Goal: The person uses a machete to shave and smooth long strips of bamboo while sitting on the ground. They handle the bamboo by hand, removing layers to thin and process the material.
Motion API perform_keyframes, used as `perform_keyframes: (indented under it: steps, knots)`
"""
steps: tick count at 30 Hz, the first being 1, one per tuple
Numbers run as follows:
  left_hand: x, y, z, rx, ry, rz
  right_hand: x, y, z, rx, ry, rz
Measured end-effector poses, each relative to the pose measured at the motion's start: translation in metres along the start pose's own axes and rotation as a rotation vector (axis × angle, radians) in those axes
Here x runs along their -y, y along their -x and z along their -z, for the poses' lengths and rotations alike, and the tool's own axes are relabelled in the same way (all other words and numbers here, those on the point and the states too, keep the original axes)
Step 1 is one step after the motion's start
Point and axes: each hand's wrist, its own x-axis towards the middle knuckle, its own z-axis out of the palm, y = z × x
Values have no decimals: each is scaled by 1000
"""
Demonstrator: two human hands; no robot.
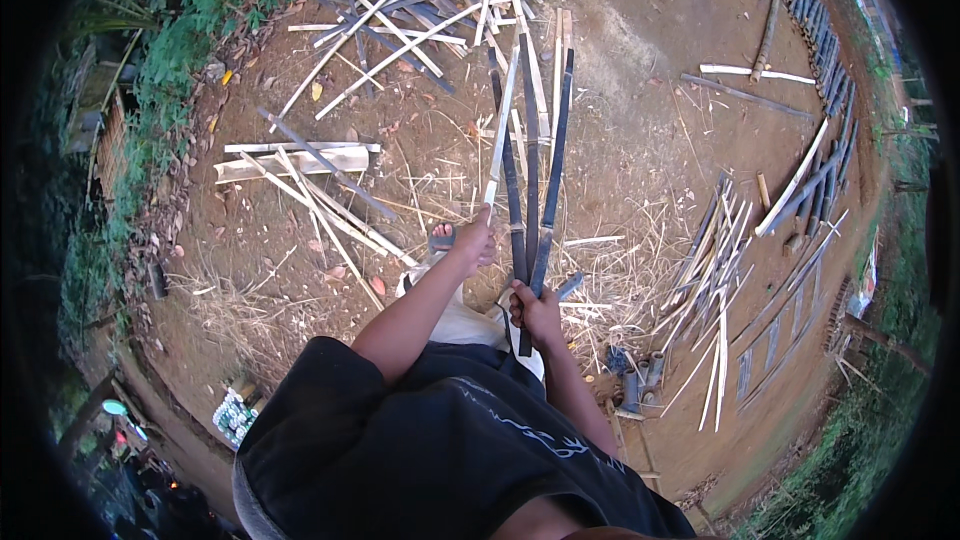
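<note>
You stand over a brown dirt yard, your left hand [478, 240] clenched around the lower end of a long pale piece [502, 120], blade or strip one cannot tell, which points away from your fist. Just to its right and nearer your body, your right hand [540, 312] grips the dark strips [556, 170], three long lengths that fan out beyond your fingers, their lower end passing below the grip. Well beyond both hands sprawls a heap of pale and dark strips [410, 10]; left of your left fist lies a pale, trough-like length [300, 166], and right of your right hand, a loose bundle [715, 250].
</note>
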Motion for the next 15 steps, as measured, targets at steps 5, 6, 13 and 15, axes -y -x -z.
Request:
perform_keyframes:
  steps: [5,6,13,15]
  knots:
    - [39,-12,11,-43,7,-72,-22,-14,19,37,63,28]
    - [47,-15,10,-97,-6,-102,-28,-22,25,51,58,25]
    - [111,-39,13,-290,50,-128,-72,-111,63,176,144,60]
    - [129,-49,33,-29,265,-104,-72,-135,61,191,140,72]
